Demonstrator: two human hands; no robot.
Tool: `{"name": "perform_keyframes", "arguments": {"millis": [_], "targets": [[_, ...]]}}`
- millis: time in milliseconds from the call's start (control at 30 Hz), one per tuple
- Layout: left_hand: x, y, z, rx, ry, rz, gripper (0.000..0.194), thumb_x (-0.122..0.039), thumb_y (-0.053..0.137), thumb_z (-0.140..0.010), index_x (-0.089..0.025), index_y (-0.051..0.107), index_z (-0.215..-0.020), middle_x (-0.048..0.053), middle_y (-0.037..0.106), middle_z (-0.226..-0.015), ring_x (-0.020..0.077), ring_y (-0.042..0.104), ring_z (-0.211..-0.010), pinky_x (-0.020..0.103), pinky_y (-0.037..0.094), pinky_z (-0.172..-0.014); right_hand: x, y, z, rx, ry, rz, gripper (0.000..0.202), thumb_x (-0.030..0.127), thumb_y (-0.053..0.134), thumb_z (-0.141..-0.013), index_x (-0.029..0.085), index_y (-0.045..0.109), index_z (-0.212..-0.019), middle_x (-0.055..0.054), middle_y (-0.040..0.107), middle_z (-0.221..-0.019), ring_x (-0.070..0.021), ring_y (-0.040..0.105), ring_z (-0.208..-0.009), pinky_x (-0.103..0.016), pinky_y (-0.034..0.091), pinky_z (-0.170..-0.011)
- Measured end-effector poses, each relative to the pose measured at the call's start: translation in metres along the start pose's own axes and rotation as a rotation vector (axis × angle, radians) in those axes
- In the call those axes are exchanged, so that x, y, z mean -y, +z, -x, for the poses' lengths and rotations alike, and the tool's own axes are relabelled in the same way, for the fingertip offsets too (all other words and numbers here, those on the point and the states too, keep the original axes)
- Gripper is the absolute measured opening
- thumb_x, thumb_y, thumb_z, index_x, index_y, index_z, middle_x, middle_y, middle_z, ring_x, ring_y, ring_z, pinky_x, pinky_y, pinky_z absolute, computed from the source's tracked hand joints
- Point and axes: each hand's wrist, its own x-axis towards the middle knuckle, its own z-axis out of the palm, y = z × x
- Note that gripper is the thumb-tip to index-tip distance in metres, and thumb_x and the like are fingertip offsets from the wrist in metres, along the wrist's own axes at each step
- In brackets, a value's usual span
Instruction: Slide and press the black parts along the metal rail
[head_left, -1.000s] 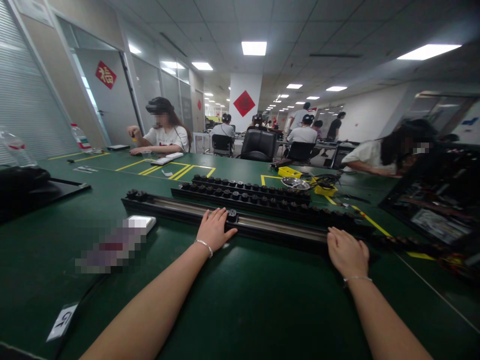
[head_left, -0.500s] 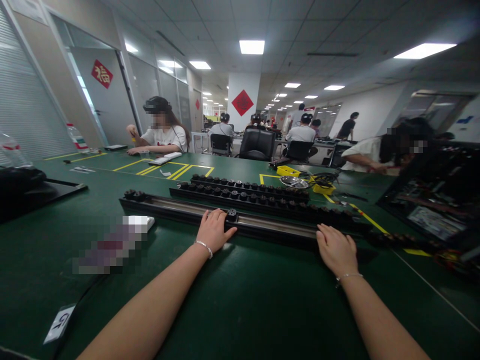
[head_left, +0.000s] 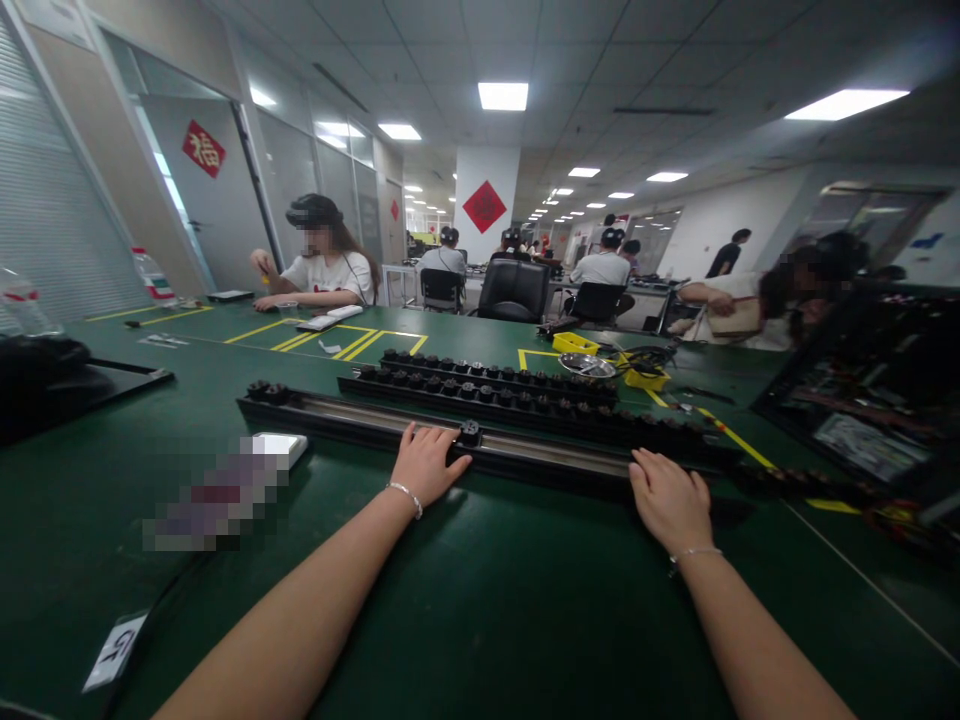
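A long black power strip rail (head_left: 555,458) with an open metal-lined channel lies across the green table in front of me. My left hand (head_left: 429,462) grips it near the middle, fingers over the channel and thumb along the front side. Its fingertips are against a single black socket module (head_left: 469,432) seated in the channel. My right hand (head_left: 672,496) holds the rail towards its right end, with fingers bent over the edge. Two more black socket modules (head_left: 267,391) sit at the rail's left end. The undersides of both hands are hidden.
Behind lie two rails (head_left: 499,373) filled with socket modules. Further back are a metal dish (head_left: 589,366), yellow bins (head_left: 575,343) and cables. A blurred phone (head_left: 281,450) lies left, an opened black case (head_left: 870,400) stands right. Co-workers sit across the table.
The single socket module has slid slightly right along the channel, with my left fingers following. My right hand stays nearly still. At the right, a co-worker's arm has moved.
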Motion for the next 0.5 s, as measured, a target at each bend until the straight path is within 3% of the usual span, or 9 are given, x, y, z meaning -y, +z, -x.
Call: {"name": "perform_keyframes", "arguments": {"millis": [300,500], "targets": [[-0.003,0.000,-0.002,0.005,-0.007,-0.014,0.042,-0.050,0.048,-0.083,-0.027,0.057,-0.117,0.003,0.064,-0.104,0.0235,0.053,-0.104,0.048,0.022,-0.106,0.008,-0.001,0.002,-0.015,-0.019,-0.005,0.052,0.040,0.022,-0.091,0.017,0.051,-0.128,-0.009,0.054,-0.130,-0.0247,0.044,-0.123,-0.054,0.025,-0.104],[-0.003,-0.001,-0.001,0.026,-0.008,-0.030,0.041,-0.052,0.047,-0.083,-0.031,0.057,-0.117,0.003,0.063,-0.103,0.0245,0.052,-0.104,0.051,0.021,-0.105,0.046,0.001,0.016,-0.071,-0.246,-0.097,0.046,0.033,0.029,-0.091,0.018,0.045,-0.131,-0.009,0.057,-0.127,-0.0217,0.048,-0.119,-0.048,0.029,-0.104]]}}
